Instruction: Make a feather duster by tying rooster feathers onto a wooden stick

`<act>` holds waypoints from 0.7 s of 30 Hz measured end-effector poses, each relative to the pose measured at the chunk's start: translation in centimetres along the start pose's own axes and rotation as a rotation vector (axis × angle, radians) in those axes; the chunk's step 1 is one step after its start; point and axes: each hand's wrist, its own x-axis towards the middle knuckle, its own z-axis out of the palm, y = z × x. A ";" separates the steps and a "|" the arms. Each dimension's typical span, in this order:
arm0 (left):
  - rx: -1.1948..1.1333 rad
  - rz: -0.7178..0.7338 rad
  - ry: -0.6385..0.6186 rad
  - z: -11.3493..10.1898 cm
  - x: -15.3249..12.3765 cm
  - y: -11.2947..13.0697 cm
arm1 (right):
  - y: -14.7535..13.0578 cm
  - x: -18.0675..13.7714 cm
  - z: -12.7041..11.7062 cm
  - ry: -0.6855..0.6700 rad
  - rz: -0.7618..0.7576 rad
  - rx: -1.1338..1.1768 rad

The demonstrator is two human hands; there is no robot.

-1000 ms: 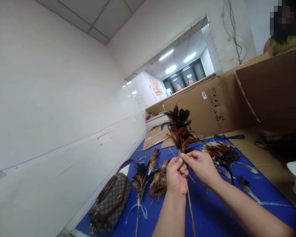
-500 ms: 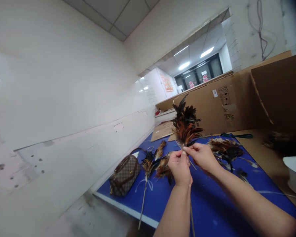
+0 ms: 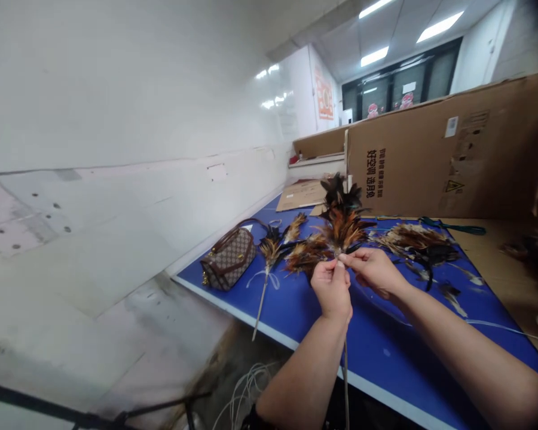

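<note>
My left hand (image 3: 332,291) is closed around a thin stick whose top carries a bunch of brown, orange and black feathers (image 3: 342,220); the stick's lower end (image 3: 345,382) hangs below the table edge. My right hand (image 3: 373,272) pinches the stick just under the feathers, fingertips touching the left hand. Both hands hover over the blue table (image 3: 296,310).
A patterned brown handbag (image 3: 230,257) sits at the table's left corner. A second feather stick (image 3: 265,273) and loose feather piles (image 3: 415,242) lie on the table. Big cardboard boxes (image 3: 434,161) stand behind, green-handled scissors (image 3: 451,226) before them. White cords (image 3: 244,391) lie on the floor.
The view has swung downward and to the right, showing the table edge and floor. My hands keep their grip on the feather stick, now held lower over the table.
</note>
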 end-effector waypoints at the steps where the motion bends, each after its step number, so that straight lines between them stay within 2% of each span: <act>1: 0.006 0.001 -0.008 -0.1 -0.1 0.1 | -0.1 0.0 -0.2 -0.021 0.010 -0.038; 6: 0.035 -0.028 -0.070 -0.4 -0.5 0.3 | -1.0 0.0 -0.9 -0.073 -0.036 -0.172; 9: 0.077 -0.069 -0.104 -0.8 -0.3 0.4 | -1.1 0.1 -0.8 -0.051 -0.045 -0.169; 12: 0.187 -0.097 -0.219 -2.4 1.1 1.3 | -0.6 0.3 -0.7 0.011 -0.053 -0.147; 14: 0.307 -0.074 -0.326 -4.4 3.2 2.3 | -0.3 0.4 -0.7 0.031 -0.058 -0.151; 17: 0.681 0.050 -0.389 -8.3 7.8 4.3 | -0.3 0.4 -0.6 0.055 -0.047 -0.178; 19: 1.046 0.235 -0.335 -10.6 10.9 5.4 | -0.6 0.3 -0.5 0.062 -0.027 -0.187; 21: 1.389 0.349 -0.320 -11.9 13.1 6.0 | -0.9 0.1 -0.4 0.060 -0.015 -0.190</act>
